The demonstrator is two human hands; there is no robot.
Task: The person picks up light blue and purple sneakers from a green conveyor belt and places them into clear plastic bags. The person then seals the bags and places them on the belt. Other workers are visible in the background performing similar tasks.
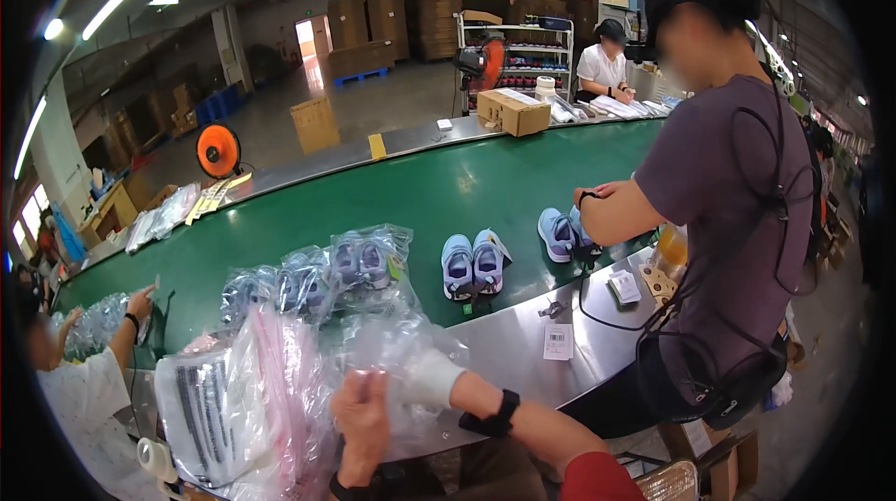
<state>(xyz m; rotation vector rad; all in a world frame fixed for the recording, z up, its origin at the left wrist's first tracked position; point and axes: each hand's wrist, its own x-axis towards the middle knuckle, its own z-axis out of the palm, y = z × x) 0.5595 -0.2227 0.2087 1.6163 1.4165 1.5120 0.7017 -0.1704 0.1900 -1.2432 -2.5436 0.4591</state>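
A crumpled clear plastic bag (378, 338), smeared by motion, lies between my hands over the metal edge of the bench. My left hand (362, 415) is closed, its fingers pressed together at the bag's near side. White glove fabric covers my right hand (431, 378), which reaches into or behind the film; its fingers are hidden and blurred. Just beyond, bagged shoes (362, 260) rest on the green belt (411, 188). An unbagged pair of light blue shoes (472, 266) with a tag stands further right. Beside my left hand is a stack of clear plastic bags (271, 398).
At right, a co-worker (737, 165) handles another blue pair (558, 235). Another person (84, 370) reaches over bagged shoes at far left. A white label (558, 341) lies on the metal edge. Across the belt are a cardboard box (513, 112) and an orange fan (218, 151).
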